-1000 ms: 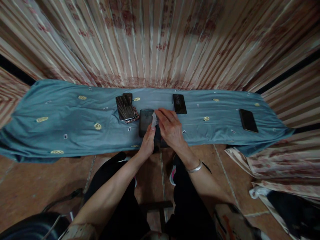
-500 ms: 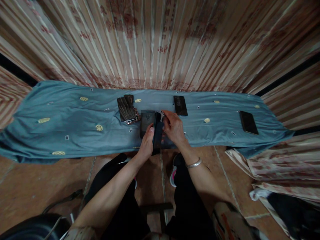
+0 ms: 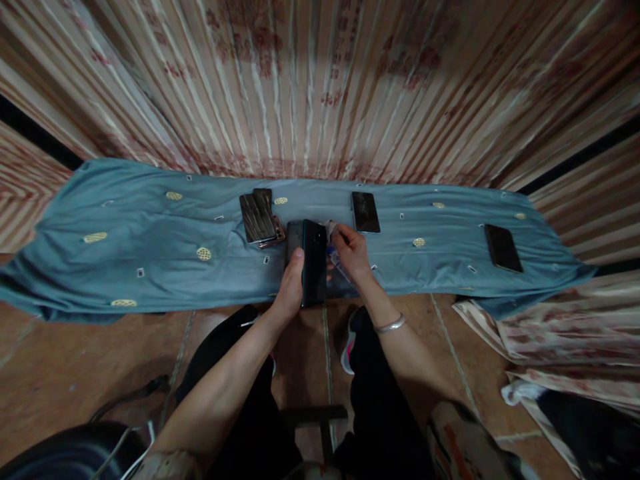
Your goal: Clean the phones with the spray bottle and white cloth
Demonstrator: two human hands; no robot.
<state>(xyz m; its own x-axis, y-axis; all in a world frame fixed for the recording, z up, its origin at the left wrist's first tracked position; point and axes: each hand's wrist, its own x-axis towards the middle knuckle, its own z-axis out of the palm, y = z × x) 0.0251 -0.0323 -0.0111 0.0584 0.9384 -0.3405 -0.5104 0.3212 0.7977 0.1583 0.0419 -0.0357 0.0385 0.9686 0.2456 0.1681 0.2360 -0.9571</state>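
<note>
My left hand (image 3: 291,283) grips a dark blue-black smartphone (image 3: 315,263), thumb along its left edge, over the near part of the cloth. Against that phone's left side is another dark flat panel (image 3: 295,233); whether it is a second phone or a cover I cannot tell. Just right of the phone, the fingers of my right hand (image 3: 351,252) are pinched on a small pale scrap (image 3: 331,227), its kind unclear. Below those fingers shows a white and purple item (image 3: 338,260), partly hidden by the hand.
Several phones lie in an overlapping pile (image 3: 257,219) left of my hands. One dark phone (image 3: 365,212) lies beyond my right hand, another (image 3: 503,248) farther right. A blue patterned cloth (image 3: 165,267) covers the long surface, with a pleated curtain (image 3: 310,100) behind.
The phone in my left hand has turned so its broad dark blue face shows more. My right hand stays beside it, and more of the white and purple item shows. The view has shifted slightly.
</note>
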